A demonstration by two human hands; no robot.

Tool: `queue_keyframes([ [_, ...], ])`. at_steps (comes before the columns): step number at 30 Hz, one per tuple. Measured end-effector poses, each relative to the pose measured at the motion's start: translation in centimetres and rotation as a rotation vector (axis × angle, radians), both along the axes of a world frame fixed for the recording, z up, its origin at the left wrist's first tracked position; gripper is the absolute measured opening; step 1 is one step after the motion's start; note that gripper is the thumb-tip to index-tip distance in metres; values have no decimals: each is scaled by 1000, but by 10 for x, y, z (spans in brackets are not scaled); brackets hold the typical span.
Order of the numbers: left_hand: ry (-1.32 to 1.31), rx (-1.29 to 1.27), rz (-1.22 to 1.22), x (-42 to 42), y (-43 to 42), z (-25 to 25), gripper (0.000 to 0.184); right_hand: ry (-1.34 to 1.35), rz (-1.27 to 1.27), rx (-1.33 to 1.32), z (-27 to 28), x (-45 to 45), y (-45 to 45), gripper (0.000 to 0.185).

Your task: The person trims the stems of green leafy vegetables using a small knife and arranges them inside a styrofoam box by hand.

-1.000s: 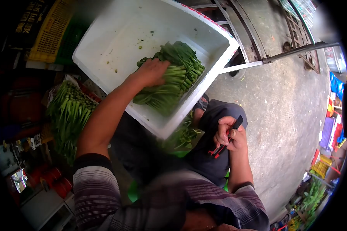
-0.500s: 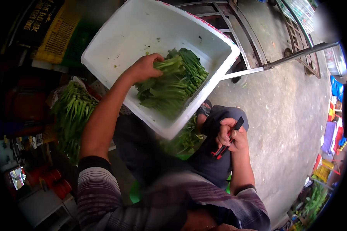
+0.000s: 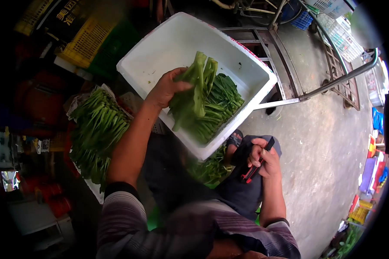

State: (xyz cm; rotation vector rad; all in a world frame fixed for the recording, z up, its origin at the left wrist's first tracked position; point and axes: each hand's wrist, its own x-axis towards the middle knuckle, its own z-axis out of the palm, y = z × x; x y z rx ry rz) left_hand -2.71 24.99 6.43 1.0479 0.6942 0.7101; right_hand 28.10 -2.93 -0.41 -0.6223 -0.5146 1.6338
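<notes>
A white foam box (image 3: 138, 60) stands tilted in view, with bundled leafy greens (image 3: 224, 97) lying along its near right side. My left hand (image 3: 170, 88) is closed around some green stalks (image 3: 199, 82), lifted upright over the box, their lower leaves blurred. Over my right knee, my right hand (image 3: 263, 159) grips a tool with a black blade-like end and a red part (image 3: 248, 175); its exact kind is unclear.
More greens (image 3: 97, 129) are piled in a container on the left. Loose leaves (image 3: 209, 168) lie below the box. Yellow (image 3: 84, 43) and green crates sit at upper left. A metal cart frame (image 3: 285, 64) stands behind the box, on the concrete floor (image 3: 315, 151).
My left hand has raised the stalks from lying flat to upright. The box and surroundings appear shifted right and down in view. My right hand still holds the tool.
</notes>
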Motion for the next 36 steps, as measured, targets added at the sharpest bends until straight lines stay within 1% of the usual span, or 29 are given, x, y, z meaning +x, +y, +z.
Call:
queue_keyframes([
  [4, -140, -72, 46, 2, -38, 16, 57, -291, -65, -95, 23, -14, 14, 36],
  [5, -140, -32, 46, 4, -53, 23, 58, -344, -79, -104, 32, -18, 18, 32],
  [8, -267, -19, 14, 8, -94, 33, 60, -756, -130, -34, 76, -37, 33, 32],
  [9, -201, -5, 20, 5, -110, 38, 62, -780, -152, 31, 86, -45, 38, 30],
  [10, -255, -44, 40, 4, -124, 36, 62, -805, -171, 95, 96, -51, 43, 28],
  [12, -362, -126, 86, 5, -152, 24, 63, -863, -104, 110, 111, -63, 47, 27],
  [13, -399, -102, 85, 5, -163, 16, 64, -853, -61, 98, 113, -68, 46, 27],
  [16, -457, -182, 117, -2, -187, -17, 64, -877, 44, 91, 107, -81, 38, 27],
  [17, -433, -185, 138, -5, -193, -25, 63, -891, 68, 78, 102, -84, 34, 27],
  [19, -384, -208, 182, -9, -212, -27, 63, -878, 111, 57, 95, -90, 26, 29],
  [22, -399, -227, 130, -14, -223, -20, 62, -817, 148, -3, 86, -97, 18, 29],
  [23, -448, -248, 109, -16, -223, -23, 62, -841, 161, -16, 88, -98, 15, 30],
  [26, -431, -248, 82, -22, -221, -24, 62, -905, 92, 29, 88, -104, 9, 30],
  [29, -347, -168, 71, -26, -221, -21, 59, -1007, -23, 79, 81, -104, 9, 25],
  [33, -199, -72, 131, -20, -216, -41, 59, -1193, -149, 296, 102, -109, 8, 18],
  [36, -98, 9, 143, -12, -215, -47, 61, -1399, -261, 528, 112, -118, 17, 20],
])
